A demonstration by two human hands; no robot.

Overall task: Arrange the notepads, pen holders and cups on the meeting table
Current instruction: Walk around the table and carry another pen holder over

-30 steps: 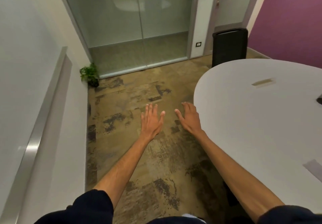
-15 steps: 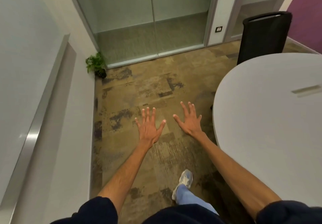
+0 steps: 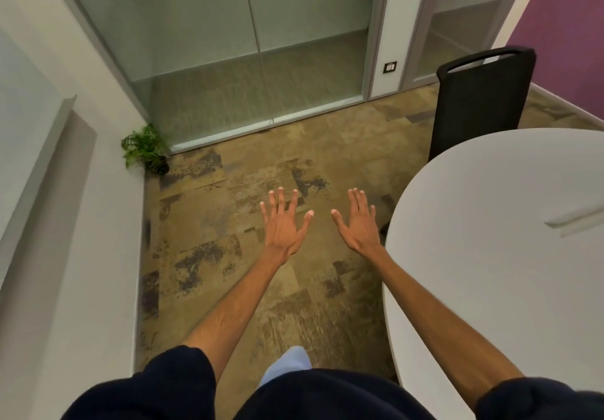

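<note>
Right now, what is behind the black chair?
Behind the black chair you can see a frosted glass door, the purple wall and a strip of carpet. The chair back covers the floor directly behind it.

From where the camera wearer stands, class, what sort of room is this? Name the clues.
Most likely a small office meeting room: a large rounded white table, a black mesh-backed office chair at its far edge, and frosted glass partition walls with a glazed door beyond.
</note>
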